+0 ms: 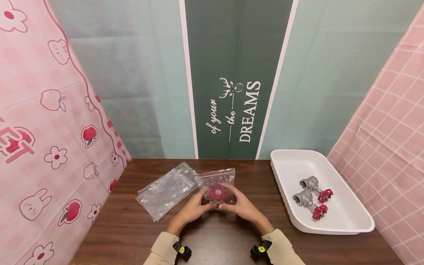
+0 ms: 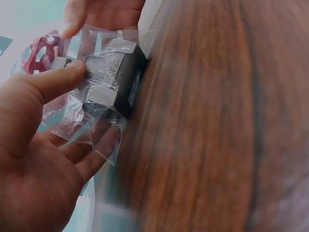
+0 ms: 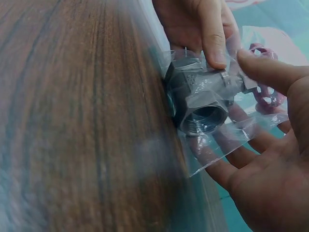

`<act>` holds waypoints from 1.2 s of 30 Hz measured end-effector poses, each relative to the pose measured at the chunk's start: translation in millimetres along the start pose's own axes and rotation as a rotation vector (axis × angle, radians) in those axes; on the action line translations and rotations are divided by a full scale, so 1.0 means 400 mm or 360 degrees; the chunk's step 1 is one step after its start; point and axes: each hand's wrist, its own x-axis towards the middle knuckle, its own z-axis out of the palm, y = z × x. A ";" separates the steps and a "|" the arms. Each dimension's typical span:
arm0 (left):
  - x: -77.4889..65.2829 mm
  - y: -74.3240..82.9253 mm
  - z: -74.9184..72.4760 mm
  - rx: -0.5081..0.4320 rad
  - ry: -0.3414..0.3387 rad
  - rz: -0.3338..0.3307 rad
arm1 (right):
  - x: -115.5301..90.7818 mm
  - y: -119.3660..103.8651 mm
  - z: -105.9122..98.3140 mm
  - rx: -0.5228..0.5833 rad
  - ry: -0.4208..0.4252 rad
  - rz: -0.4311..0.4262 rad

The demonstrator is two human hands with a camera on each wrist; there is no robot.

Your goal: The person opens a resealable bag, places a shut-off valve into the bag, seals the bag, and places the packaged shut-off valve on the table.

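A metal gate valve (image 3: pixel 203 92) with a red handwheel (image 1: pixel 218 192) sits inside a clear zip bag (image 1: pixel 212 176), its threaded opening showing in the right wrist view. My left hand (image 1: pixel 195 208) grips the bagged valve from the left, thumb in front and fingers behind and beneath. From the other side my right hand (image 1: pixel 243 208) holds it in the same way, the two thumbs close together at the valve's neck. In the left wrist view the valve body (image 2: pixel 113 77) shows raised lettering, its base right at the tabletop. The bag's zip edge stands up above the handwheel.
Flat clear plastic bags (image 1: pixel 165 191) lie overlapping on the brown wooden table (image 1: pixel 218 243), left of the hands. A white tray (image 1: pixel 341 221) at the right holds two more valves (image 1: pixel 309 198) with red handwheels. Printed cloths (image 1: pixel 145 92) hang behind and at both sides.
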 end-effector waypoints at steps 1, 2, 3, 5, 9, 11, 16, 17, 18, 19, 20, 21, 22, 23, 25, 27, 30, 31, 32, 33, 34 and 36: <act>0.001 0.000 0.001 -0.0015 0.0005 0.0005 | 0.000 0.002 0.000 -0.0004 0.0001 -0.0005; 0.001 -0.001 0.003 -0.0016 0.0016 0.0010 | 0.001 0.003 0.002 0.0002 0.0007 -0.0002; 0.001 -0.001 0.004 -0.0016 0.0028 0.0012 | 0.002 0.004 0.003 0.0000 0.0014 -0.0007; 0.001 0.000 0.006 -0.0005 0.0053 0.0024 | 0.004 0.006 0.005 0.0010 0.0025 -0.0019; 0.003 0.001 0.009 0.0035 0.0082 0.0032 | 0.008 0.010 0.007 0.0023 0.0049 -0.0038; 0.005 0.000 0.010 0.0045 0.0084 0.0032 | 0.009 0.011 0.006 0.0037 0.0050 -0.0043; 0.010 0.002 0.016 0.0060 0.0109 0.0024 | 0.007 0.018 0.004 0.0067 0.0077 -0.0031; 0.012 0.003 0.018 0.0067 0.0117 0.0022 | 0.006 0.019 0.003 0.0074 0.0085 -0.0025; 0.013 0.003 0.021 0.0079 0.0127 0.0026 | 0.005 0.021 0.003 0.0084 0.0092 -0.0017; 0.015 0.003 0.023 0.0083 0.0135 0.0036 | 0.005 0.023 0.002 0.0094 0.0099 -0.0005; 0.017 0.004 0.026 0.0088 0.0147 0.0041 | 0.004 0.025 0.002 0.0102 0.0106 0.0003; 0.018 0.005 0.029 0.0084 0.0156 0.0038 | 0.004 0.026 0.001 0.0112 0.0111 0.0017; 0.020 0.006 0.031 0.0074 0.0161 0.0036 | 0.004 0.028 0.000 0.0118 0.0119 0.0031; 0.023 0.008 0.033 0.0069 0.0168 0.0035 | 0.004 0.029 -0.001 0.0121 0.0127 0.0045; 0.027 0.011 0.038 0.0046 0.0177 0.0026 | 0.004 0.032 -0.004 0.0111 0.0152 0.0073; 0.033 0.014 0.042 0.0028 0.0183 -0.0003 | 0.004 0.034 -0.007 0.0110 0.0171 0.0093; 0.045 0.016 0.049 0.0015 0.0190 -0.0033 | 0.005 0.035 -0.013 0.0137 0.0194 0.0113; 0.049 0.017 0.051 0.0011 0.0196 -0.0048 | 0.005 0.036 -0.015 0.0154 0.0198 0.0122; 0.053 0.018 0.054 0.0000 0.0200 -0.0052 | 0.006 0.036 -0.017 0.0172 0.0202 0.0129; 0.056 0.018 0.056 -0.0017 0.0205 -0.0059 | 0.006 0.036 -0.019 0.0187 0.0204 0.0133; 0.060 0.019 0.059 -0.0039 0.0212 -0.0061 | 0.006 0.037 -0.021 0.0200 0.0216 0.0145; 0.067 0.020 0.065 -0.0080 0.0232 -0.0072 | 0.006 0.038 -0.025 0.0234 0.0227 0.0155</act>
